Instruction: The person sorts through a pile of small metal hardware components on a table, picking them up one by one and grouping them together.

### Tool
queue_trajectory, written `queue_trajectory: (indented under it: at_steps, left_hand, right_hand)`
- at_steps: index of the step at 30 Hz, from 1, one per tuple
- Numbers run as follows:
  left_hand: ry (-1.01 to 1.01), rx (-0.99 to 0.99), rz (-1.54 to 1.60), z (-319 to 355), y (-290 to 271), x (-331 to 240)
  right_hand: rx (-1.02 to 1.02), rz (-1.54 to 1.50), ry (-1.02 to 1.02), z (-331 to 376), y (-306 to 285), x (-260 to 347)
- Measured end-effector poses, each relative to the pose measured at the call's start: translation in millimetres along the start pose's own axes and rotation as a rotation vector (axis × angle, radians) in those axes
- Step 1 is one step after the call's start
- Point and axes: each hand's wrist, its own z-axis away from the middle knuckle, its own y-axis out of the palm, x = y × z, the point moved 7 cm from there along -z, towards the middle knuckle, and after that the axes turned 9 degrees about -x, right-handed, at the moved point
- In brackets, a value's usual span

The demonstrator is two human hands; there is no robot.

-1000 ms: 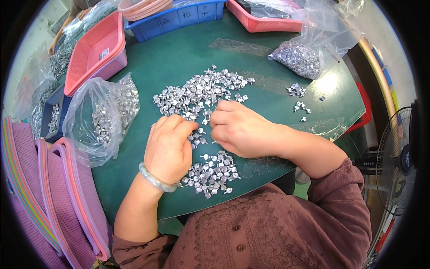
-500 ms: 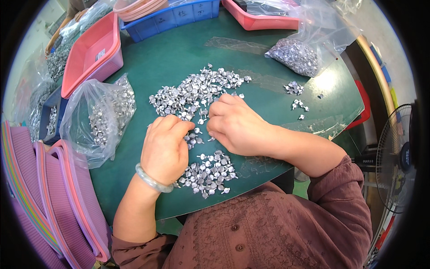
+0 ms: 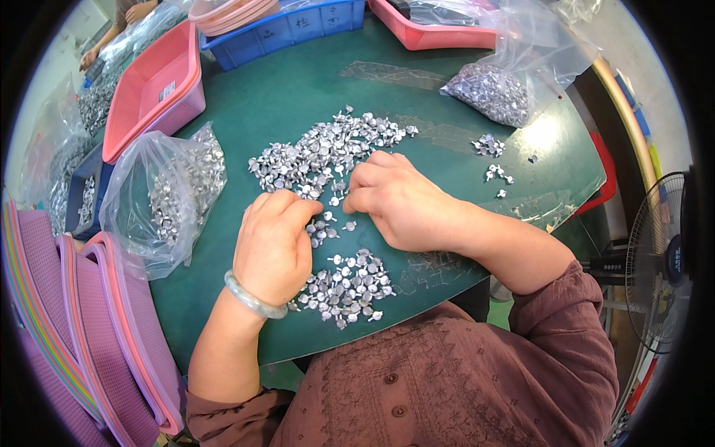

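Two clear bags are on the table (image 3: 253,89), the left bag (image 3: 134,223) and the right bag (image 3: 488,95), and both contain small metal pieces (image 3: 166,210). One blue bin (image 3: 287,41) carries stacked pink baskets (image 3: 234,18). Other pieces lie on the table in one large heap (image 3: 316,160) beyond the hands, one smaller heap (image 3: 348,289) nearer the body, and a few between. The left hand (image 3: 272,238) and right hand (image 3: 398,201) bend over them; whether fingers are closed on any piece, one cannot tell. The table is green; one fan (image 3: 672,257) stands at right.
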Motion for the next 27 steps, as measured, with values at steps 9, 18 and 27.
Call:
queue_trajectory:
  at_steps: [9, 18, 27]
  left_hand:
    - [0.020, -0.033, -0.012, -1.0, -4.2, -1.7]
    - [0.022, -0.042, -0.016, -0.8, -3.5, 0.2]
    - [0.031, -0.057, -0.018, -1.0, -4.0, 0.1]
  right_hand:
    - [0.128, -0.083, -0.127, 3.2, 4.9, 18.0]
    - [0.005, -0.029, -0.106, -6.7, 12.5, 17.1]
    - [-0.019, -0.015, -0.112, -10.9, 17.9, 22.9]
